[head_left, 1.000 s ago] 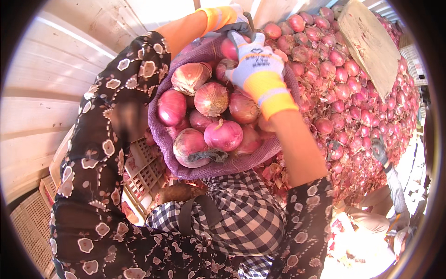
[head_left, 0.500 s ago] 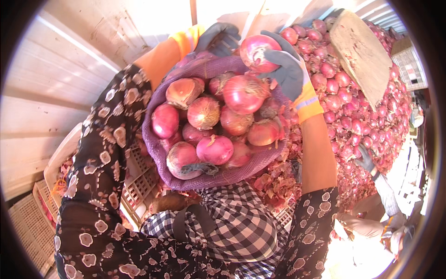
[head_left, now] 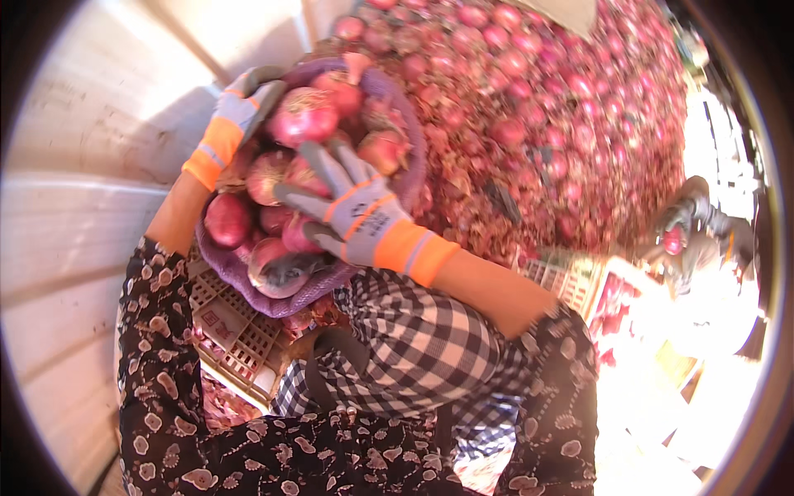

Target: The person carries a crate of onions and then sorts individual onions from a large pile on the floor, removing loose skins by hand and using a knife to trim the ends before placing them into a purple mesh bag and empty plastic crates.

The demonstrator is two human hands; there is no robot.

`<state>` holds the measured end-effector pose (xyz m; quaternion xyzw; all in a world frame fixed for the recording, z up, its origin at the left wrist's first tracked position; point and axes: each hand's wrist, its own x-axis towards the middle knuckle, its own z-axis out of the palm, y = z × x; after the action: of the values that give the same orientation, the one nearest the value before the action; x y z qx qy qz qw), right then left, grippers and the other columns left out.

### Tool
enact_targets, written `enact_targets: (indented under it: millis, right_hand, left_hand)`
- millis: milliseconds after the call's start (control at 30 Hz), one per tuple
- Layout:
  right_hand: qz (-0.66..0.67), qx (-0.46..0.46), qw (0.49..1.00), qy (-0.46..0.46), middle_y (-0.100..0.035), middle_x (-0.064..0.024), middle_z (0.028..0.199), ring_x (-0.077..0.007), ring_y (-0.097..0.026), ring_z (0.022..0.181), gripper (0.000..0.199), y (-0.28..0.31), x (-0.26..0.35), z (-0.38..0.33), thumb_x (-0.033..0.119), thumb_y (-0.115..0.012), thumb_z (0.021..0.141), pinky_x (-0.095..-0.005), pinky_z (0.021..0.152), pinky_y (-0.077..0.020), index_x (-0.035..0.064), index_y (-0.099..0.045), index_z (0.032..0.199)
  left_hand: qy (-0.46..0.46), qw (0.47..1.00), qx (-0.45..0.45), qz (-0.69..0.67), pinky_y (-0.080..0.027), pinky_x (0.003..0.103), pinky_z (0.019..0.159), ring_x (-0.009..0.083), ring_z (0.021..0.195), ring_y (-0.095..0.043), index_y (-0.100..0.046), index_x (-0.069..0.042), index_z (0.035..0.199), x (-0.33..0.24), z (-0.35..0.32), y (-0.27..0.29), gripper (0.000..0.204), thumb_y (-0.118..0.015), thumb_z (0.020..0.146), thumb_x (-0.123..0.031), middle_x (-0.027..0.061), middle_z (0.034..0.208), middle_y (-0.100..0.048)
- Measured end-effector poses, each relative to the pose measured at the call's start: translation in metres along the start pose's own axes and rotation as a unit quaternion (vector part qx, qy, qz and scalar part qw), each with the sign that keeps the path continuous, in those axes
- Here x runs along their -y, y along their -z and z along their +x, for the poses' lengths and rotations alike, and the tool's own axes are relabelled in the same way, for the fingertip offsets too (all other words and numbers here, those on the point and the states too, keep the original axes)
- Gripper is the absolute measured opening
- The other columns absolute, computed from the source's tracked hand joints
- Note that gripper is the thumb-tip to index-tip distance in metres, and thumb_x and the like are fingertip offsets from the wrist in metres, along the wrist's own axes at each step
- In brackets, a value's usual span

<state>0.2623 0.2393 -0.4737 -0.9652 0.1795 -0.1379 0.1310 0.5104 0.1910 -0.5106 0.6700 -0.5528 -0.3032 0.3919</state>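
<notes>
A purple mesh bag, its mouth rolled open, sits in front of me full of large red onions. My left hand, in a grey glove with an orange cuff, is at the bag's far left rim; its bent fingers appear closed around the rim beside an onion. Over the middle of the bag, my right hand, gloved alike, spreads its fingers on top of the onions. A dark patch marks one onion at the near rim.
A large heap of red onions and loose skins spreads right of the bag. Pale slatted crates stand below the bag and at the right. A pale panel wall rises at the left. A co-worker's gloved hand holds an onion.
My view has turned, and the bag appears farther left. My right hand, which held an onion up at the far rim, now lies over the bag's contents without it. My left hand has reached the rim.
</notes>
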Motion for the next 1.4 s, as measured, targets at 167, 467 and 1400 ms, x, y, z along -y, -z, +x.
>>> enact_targets:
  millis: [167,467,1400]
  right_hand:
    - [0.024,0.027,0.999,0.025,-0.041,-0.0115,0.133,-0.0308,-0.044,0.118,0.041,0.005,0.003,-0.008,0.031,-0.057,0.08,-0.0444,0.09,-0.0396,0.0251,-0.055,0.121]
    - [0.038,-0.097,0.797,-0.595,-0.057,-0.0093,0.122,-0.0278,-0.057,0.107,0.049,0.036,-0.236,-0.192,0.038,-0.054,0.081,-0.0371,0.094,-0.043,0.0198,-0.051,0.127]
    - [0.335,-0.425,0.707,-0.456,-0.041,-0.0113,0.135,-0.0249,-0.046,0.119,0.079,-0.035,-0.293,-0.235,0.014,-0.072,0.074,-0.0343,0.092,-0.0469,0.0146,-0.029,0.14]
  left_hand:
    - [-0.126,0.99,-0.027,0.052,-0.044,0.024,0.09,0.0116,0.103,-0.053,-0.051,-0.001,0.123,-0.043,0.012,-0.013,0.035,-0.055,0.089,-0.008,0.0079,0.117,-0.057]
    - [-0.126,0.982,0.117,-0.078,-0.049,0.032,0.065,0.0286,0.079,-0.062,-0.059,-0.003,0.106,-0.126,0.092,-0.144,0.036,-0.059,0.083,-0.032,0.0129,0.087,-0.064]
    - [0.184,0.909,0.37,-0.053,-0.05,0.039,0.087,0.0281,0.104,-0.057,-0.046,-0.015,0.129,-0.131,0.114,-0.329,0.057,-0.066,0.077,-0.024,0.0111,0.129,-0.048]
